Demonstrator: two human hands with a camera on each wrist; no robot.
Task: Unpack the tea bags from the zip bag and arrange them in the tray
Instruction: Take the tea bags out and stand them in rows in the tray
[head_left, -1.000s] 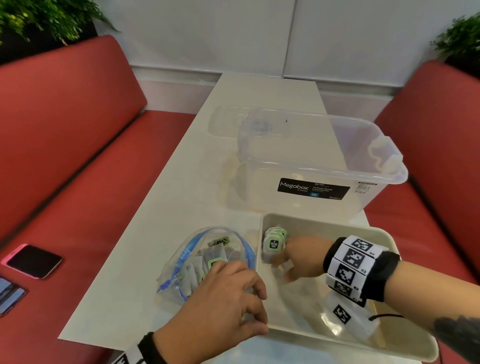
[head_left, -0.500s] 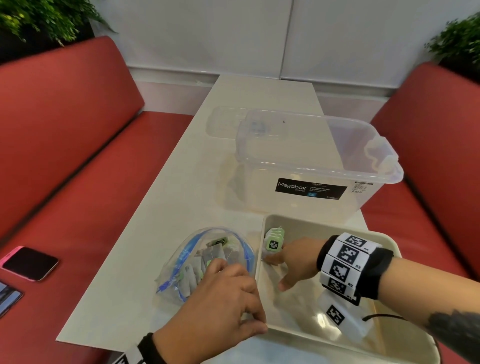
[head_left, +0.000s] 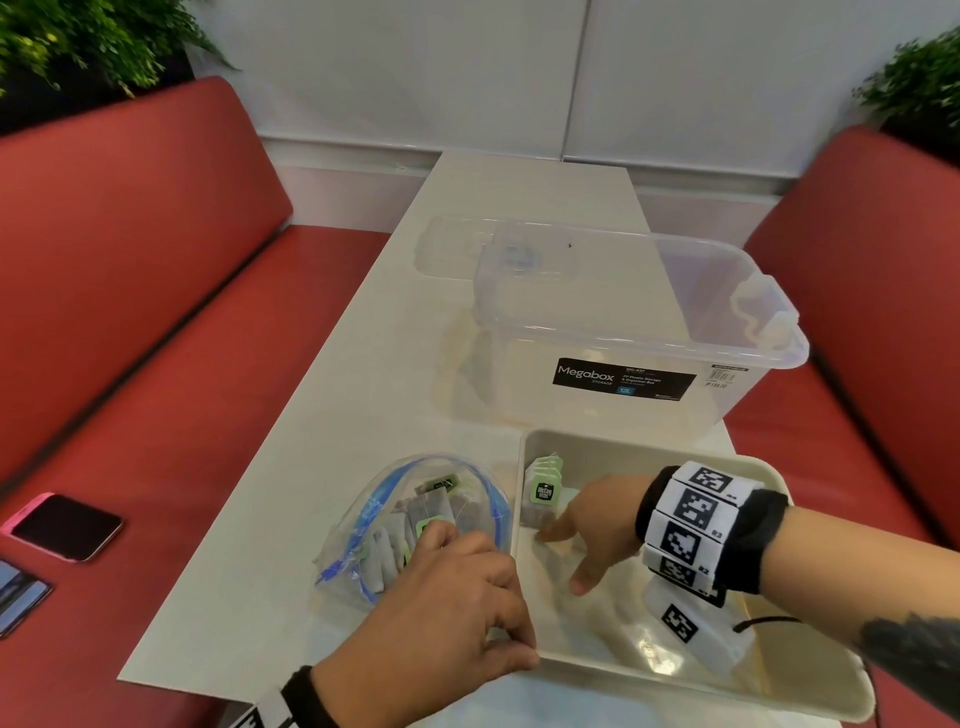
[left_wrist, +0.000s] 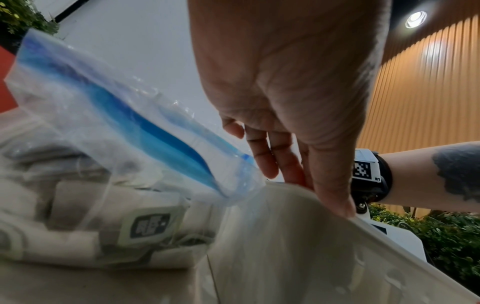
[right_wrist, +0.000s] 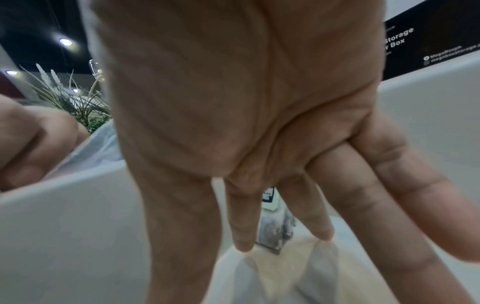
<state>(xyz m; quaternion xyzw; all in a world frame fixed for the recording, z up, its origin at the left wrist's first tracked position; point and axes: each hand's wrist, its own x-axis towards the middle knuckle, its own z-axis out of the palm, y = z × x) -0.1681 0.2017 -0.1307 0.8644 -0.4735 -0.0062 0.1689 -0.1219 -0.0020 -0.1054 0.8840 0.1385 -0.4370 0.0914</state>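
Observation:
The clear zip bag (head_left: 410, 525) with a blue zip lies open on the table, several tea bags (head_left: 431, 514) inside it. My left hand (head_left: 457, 587) lies over its mouth and grips the plastic edge (left_wrist: 241, 162), thumb at the rim of the cream tray (head_left: 524, 457). A small stack of tea bags with green tags (head_left: 543, 488) stands in the tray's far left corner. My right hand (head_left: 571, 545) is inside the tray beside that stack. Its fingers are straight and spread, holding nothing, with tips on the tray floor (right_wrist: 285, 277). Between those fingers shows a standing tea bag (right_wrist: 275, 230).
A clear Megabox storage box (head_left: 623, 332) stands just behind the tray, its lid (head_left: 452, 244) lying further back. Two phones (head_left: 67, 525) rest on the red bench at the left. The table's near edge (head_left: 208, 691) is close to my left wrist.
My right hand's fingers have come off the stacked tea bags and spread out, drawing slightly back toward me. The left hand has stayed on the zip bag.

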